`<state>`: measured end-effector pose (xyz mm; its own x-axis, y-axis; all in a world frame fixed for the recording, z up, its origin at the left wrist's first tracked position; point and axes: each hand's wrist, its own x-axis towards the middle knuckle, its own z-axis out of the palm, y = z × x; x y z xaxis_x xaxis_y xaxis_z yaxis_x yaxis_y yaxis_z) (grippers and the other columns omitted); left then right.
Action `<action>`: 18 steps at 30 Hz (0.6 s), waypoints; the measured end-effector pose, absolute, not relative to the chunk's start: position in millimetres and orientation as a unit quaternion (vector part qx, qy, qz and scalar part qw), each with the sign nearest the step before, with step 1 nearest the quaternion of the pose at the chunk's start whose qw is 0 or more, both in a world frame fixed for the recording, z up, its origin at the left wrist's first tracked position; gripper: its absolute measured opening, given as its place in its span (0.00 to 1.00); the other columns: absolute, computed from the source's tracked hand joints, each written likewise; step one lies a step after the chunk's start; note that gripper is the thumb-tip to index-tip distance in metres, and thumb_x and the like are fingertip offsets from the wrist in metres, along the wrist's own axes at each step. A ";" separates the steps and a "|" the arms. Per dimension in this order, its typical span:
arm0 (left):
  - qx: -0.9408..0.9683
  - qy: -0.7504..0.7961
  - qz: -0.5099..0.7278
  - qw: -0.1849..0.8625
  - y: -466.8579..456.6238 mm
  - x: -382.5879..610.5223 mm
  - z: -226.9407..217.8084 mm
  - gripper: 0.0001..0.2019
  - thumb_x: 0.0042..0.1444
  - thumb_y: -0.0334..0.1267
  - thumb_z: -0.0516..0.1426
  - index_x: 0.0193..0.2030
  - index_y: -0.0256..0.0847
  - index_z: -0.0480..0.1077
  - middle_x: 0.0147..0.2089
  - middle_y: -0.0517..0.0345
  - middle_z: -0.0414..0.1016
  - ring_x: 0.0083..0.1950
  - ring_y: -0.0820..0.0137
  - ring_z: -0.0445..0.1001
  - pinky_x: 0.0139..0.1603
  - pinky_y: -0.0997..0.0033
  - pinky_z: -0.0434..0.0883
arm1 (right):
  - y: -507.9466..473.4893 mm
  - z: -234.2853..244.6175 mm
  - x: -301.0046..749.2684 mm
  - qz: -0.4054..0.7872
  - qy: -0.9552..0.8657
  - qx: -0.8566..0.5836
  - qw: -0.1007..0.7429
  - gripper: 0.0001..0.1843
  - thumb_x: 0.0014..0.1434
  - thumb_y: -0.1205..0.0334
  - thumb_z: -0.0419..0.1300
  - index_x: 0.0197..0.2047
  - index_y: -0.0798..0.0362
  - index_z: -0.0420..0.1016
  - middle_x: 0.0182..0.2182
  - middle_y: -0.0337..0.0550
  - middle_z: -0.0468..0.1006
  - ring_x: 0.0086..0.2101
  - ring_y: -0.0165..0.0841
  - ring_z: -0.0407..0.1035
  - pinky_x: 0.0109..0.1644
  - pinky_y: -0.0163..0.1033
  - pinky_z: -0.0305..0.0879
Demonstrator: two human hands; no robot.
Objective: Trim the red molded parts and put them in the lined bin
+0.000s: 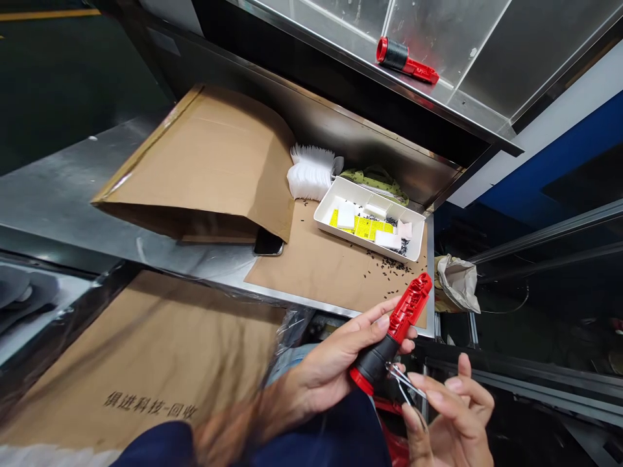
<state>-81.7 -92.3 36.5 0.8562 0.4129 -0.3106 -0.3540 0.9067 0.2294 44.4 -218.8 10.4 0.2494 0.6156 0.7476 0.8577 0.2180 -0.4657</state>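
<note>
Just below the white tray (335, 198): left hand (326, 370) grips a red-and-black plastic tool (396, 337), right hand (450, 408) pinches a thin wire clip (406, 383) at its black end. Second red tool (406, 58) sits on a shelf (467, 78) beyond the tray; loose black bits (384, 266) lie in and around the tray.

From here I can't tell what the tiny black bits (387, 267) on the desk (160, 256) near its right edge are. The print on the yellow labels (367, 227) is too small to read, the phone (267, 243) sits partly under the kraft paper bag (195, 168), and the left forearm (233, 425) is blurred and cut off by the bottom edge.
</note>
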 end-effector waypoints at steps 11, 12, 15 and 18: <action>0.075 0.164 0.201 0.963 -91.2 -78.0 40.7 0.26 0.55 0.36 0.68 0.61 0.39 0.72 0.43 0.52 0.79 0.40 0.71 0.78 0.37 0.75 0.76 | -216.3 12.0 40.4 -0.128 -0.586 -0.622 0.504 0.12 0.53 0.63 0.70 0.39 0.48 0.73 0.31 0.39 0.85 0.38 0.38 0.64 0.62 0.66 0.62; 0.074 0.164 0.201 0.963 -91.6 -77.7 39.4 0.26 0.55 0.36 0.68 0.62 0.39 0.72 0.43 0.53 0.79 0.40 0.71 0.78 0.37 0.75 0.76 | -215.9 12.1 39.7 -0.133 -0.579 -0.624 0.507 0.11 0.53 0.62 0.70 0.38 0.48 0.73 0.30 0.38 0.84 0.37 0.38 0.64 0.62 0.67 0.62; 0.072 0.164 0.202 0.963 -92.7 -77.3 36.0 0.25 0.56 0.36 0.67 0.61 0.41 0.72 0.42 0.52 0.79 0.41 0.71 0.78 0.37 0.76 0.77 | -214.8 11.2 38.0 -0.141 -0.578 -0.625 0.505 0.10 0.54 0.62 0.70 0.37 0.47 0.73 0.28 0.37 0.84 0.36 0.37 0.65 0.63 0.65 0.62; 0.072 0.162 0.204 0.963 -93.1 -77.3 36.4 0.24 0.56 0.36 0.67 0.60 0.41 0.74 0.43 0.51 0.79 0.40 0.71 0.79 0.37 0.76 0.77 | -216.1 7.0 39.0 -0.141 -0.589 -0.616 0.503 0.11 0.53 0.64 0.70 0.37 0.48 0.73 0.29 0.36 0.84 0.36 0.36 0.65 0.64 0.62 0.61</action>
